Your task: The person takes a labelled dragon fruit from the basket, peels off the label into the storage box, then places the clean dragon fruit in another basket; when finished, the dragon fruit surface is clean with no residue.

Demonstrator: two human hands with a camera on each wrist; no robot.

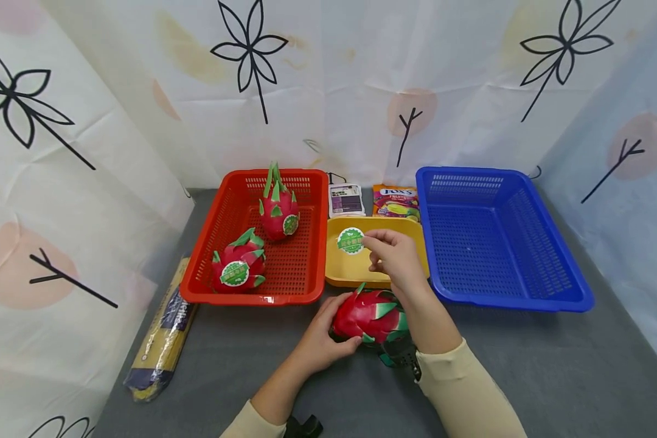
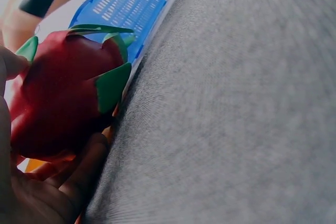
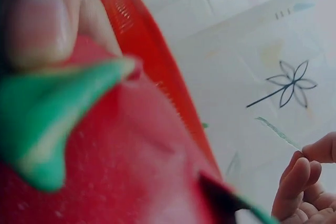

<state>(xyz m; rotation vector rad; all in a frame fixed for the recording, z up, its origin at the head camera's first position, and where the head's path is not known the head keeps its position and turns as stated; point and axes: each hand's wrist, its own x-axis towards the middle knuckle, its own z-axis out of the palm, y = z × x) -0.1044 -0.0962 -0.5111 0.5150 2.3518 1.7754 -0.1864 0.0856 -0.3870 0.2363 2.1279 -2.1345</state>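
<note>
A red dragon fruit with green scales (image 1: 369,316) lies on its side at the front, and my left hand (image 1: 325,337) holds it from the left. In the left wrist view, the thumb and fingers curl round the same fruit (image 2: 63,93). My right hand (image 1: 396,260) pinches a round green-and-white sticker (image 1: 350,241) by its right edge, above the yellow tray (image 1: 342,277). The right wrist view shows this sticker (image 3: 278,130) nearly edge-on between thumb and fingertip. Two more dragon fruits, one upright (image 1: 274,210) and one tilted (image 1: 241,258), bear such stickers.
Those two fruits sit in a red basket (image 1: 292,292) at left. A blue basket (image 1: 506,243) stands at right. Behind the tray lie a printed card pack (image 1: 346,199) and a candy bag (image 1: 396,202). A long yellow packet (image 1: 161,340) lies left, beside the patterned curtain.
</note>
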